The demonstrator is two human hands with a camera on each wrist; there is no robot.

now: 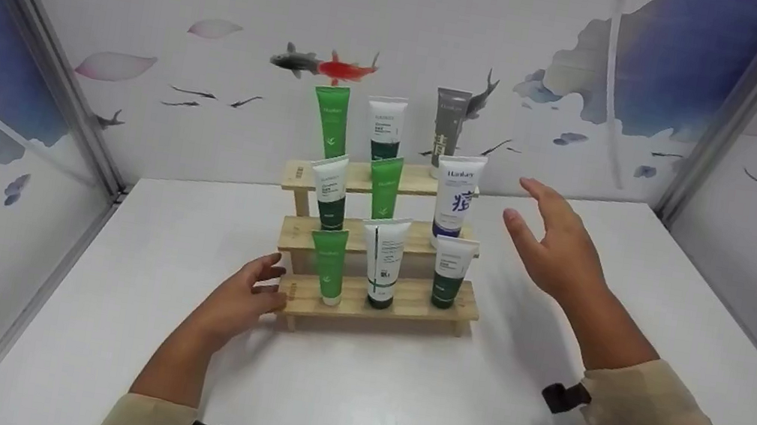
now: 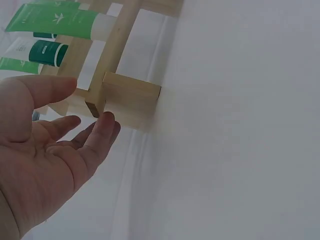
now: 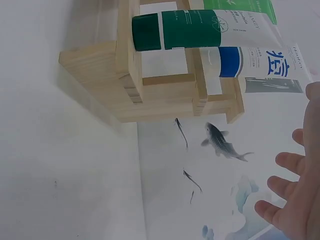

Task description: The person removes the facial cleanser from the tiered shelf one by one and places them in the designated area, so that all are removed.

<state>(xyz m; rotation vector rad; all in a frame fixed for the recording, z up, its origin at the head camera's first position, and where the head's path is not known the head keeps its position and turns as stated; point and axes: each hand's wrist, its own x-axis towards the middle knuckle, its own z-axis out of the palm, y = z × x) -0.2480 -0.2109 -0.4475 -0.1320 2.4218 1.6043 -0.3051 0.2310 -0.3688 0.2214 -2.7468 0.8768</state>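
Note:
A three-step wooden rack (image 1: 348, 308) stands on the white table, holding several squeeze tubes upright. My left hand (image 1: 243, 301) is at the left end of its lowest step, fingers loosely bent with the thumb apart. In the left wrist view the fingertips (image 2: 106, 122) come right up to the step's end. Nearest that hand stands a green tube (image 1: 329, 265). My right hand (image 1: 559, 249) hovers right of the rack with nothing in it, thumb and fingers spread. Beside it on the middle step is a white tube with a blue cap (image 1: 457, 198).
On the lowest step are also a white tube (image 1: 384, 259) and a white-and-dark-green tube (image 1: 449, 273). A grey tube (image 1: 448, 125) stands at the right of the top step. Printed wall panels (image 1: 210, 125) close off the back and both sides of the table (image 1: 348, 405).

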